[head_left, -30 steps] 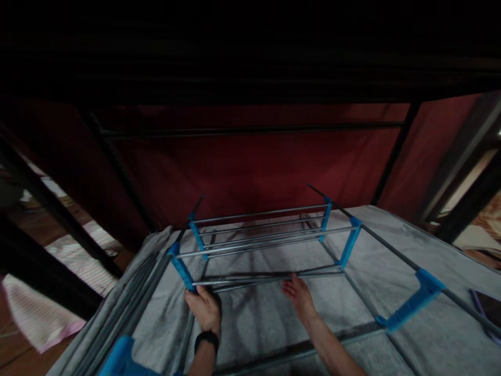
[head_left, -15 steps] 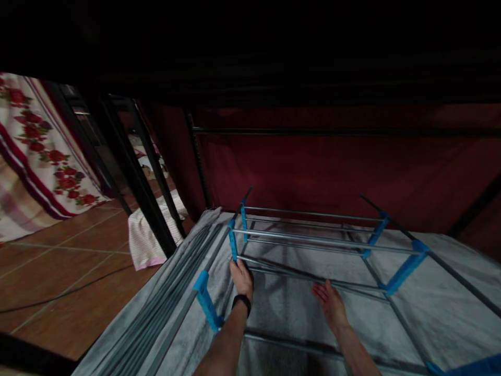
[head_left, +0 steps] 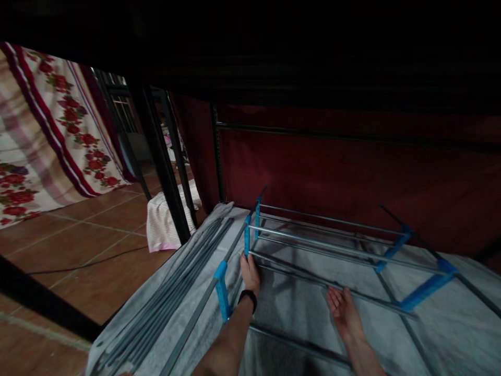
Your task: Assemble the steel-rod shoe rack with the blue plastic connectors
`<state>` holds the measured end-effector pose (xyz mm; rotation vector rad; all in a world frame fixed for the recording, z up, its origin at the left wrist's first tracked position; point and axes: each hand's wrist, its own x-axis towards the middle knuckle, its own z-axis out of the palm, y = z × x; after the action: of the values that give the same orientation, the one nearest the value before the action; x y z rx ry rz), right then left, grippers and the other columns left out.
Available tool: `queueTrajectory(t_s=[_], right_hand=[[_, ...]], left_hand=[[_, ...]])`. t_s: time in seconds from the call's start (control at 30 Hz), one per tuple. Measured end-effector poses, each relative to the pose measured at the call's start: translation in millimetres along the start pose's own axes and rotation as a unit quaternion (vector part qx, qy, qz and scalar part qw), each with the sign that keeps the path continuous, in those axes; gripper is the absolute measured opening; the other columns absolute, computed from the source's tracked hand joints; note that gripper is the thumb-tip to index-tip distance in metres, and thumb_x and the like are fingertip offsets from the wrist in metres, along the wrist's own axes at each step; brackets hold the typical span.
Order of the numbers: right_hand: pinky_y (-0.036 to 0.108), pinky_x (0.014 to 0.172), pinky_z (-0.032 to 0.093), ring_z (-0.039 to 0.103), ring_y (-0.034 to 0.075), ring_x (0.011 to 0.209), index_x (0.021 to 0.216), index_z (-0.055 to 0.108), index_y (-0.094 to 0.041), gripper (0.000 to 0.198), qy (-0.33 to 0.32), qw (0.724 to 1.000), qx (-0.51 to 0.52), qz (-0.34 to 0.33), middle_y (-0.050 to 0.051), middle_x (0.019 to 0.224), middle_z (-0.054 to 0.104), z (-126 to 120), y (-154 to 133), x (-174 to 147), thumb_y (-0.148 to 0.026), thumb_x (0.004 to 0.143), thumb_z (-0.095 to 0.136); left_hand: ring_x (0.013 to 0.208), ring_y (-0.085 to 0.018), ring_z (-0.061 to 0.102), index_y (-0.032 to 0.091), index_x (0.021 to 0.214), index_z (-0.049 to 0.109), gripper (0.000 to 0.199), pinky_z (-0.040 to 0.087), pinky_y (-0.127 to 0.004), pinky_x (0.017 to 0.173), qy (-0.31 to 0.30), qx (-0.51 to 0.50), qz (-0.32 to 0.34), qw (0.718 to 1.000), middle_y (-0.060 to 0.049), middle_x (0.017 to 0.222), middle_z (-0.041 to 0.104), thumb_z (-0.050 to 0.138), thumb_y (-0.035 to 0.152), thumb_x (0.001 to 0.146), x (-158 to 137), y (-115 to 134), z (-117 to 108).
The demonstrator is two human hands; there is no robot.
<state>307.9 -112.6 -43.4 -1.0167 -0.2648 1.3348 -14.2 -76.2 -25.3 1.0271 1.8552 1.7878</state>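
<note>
A rack frame of grey metal rods with blue plastic connectors stands on a grey blanket point(head_left: 289, 308). My left hand point(head_left: 250, 274), with a dark band on its wrist, grips the lower end of a blue connector point(head_left: 247, 237) on the left side, where rod ends meet it. My right hand point(head_left: 346, 313) is palm up beneath the front rods, its fingertips and thumb on a thin metal rod point(head_left: 376, 298). That rod's right end lies by another blue connector point(head_left: 425, 292). Part of the left fingers is hidden behind the connector.
A bundle of loose grey rods point(head_left: 168, 303) lies left of the frame. Black metal posts point(head_left: 164, 162) and a dark overhead shelf surround the space. A red cloth point(head_left: 332, 172) hangs behind. On the tiled floor point(head_left: 113, 235) are a cable and a draped cloth point(head_left: 166, 224).
The view has shifted left, so everything appears further right. My right fingers have come up against the rod, and its right end now sits closer to the right connector. My left hand stays at its connector.
</note>
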Motion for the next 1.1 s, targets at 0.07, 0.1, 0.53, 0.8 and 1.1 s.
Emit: queueTrajectory(t_s=[0.07,0.1,0.53,0.8,1.1], right_hand=[[0.022,0.077,0.063,0.072,0.012,0.082,0.088,0.066,-0.022,0.022,-0.004,1.000,0.014,-0.018,0.001,0.087,0.074,6,-8,-7,-0.042,0.084,0.074],[0.023,0.078,0.064,0.072,0.012,0.081,0.087,0.066,-0.022,0.023,-0.007,0.999,0.019,-0.029,0.000,0.085,0.073,9,-12,-10,-0.041,0.081,0.078],[0.019,0.057,0.054,0.063,0.008,0.061,0.078,0.059,-0.023,0.047,0.029,0.987,-0.020,-0.157,-0.006,0.069,0.069,57,-39,-27,-0.051,0.059,0.092],[0.024,0.065,0.057,0.063,0.010,0.063,0.077,0.053,-0.024,0.047,0.022,0.986,-0.012,-0.164,-0.008,0.064,0.065,66,-35,-15,-0.052,0.063,0.089],[0.024,0.064,0.053,0.059,0.010,0.057,0.076,0.048,-0.026,0.049,0.066,0.986,-0.023,-0.154,-0.010,0.059,0.059,86,-36,-22,-0.058,0.066,0.082]], left_hand=[[0.146,-0.027,0.045,0.011,0.144,0.048,0.060,0.032,-0.042,0.124,0.005,-0.011,-0.001,1.000,-0.020,0.147,0.055,0.028,0.051,0.104,0,2,-1],[0.147,-0.027,0.044,0.010,0.144,0.049,0.060,0.031,-0.041,0.125,0.008,-0.016,-0.001,1.000,-0.020,0.149,0.054,0.029,0.051,0.104,0,3,-1],[0.137,-0.029,0.055,0.012,0.137,0.059,0.055,0.041,-0.046,0.118,0.036,0.002,0.001,0.999,-0.020,0.139,0.063,0.029,0.046,0.105,-5,0,-2],[0.139,-0.027,0.054,0.013,0.137,0.059,0.052,0.040,-0.045,0.120,0.043,0.018,-0.023,0.999,-0.019,0.143,0.062,0.031,0.042,0.105,-3,-1,0],[0.126,-0.030,0.063,0.013,0.128,0.064,0.049,0.050,-0.044,0.107,0.072,0.058,-0.015,0.996,-0.021,0.128,0.069,0.034,0.042,0.103,1,-1,0]])
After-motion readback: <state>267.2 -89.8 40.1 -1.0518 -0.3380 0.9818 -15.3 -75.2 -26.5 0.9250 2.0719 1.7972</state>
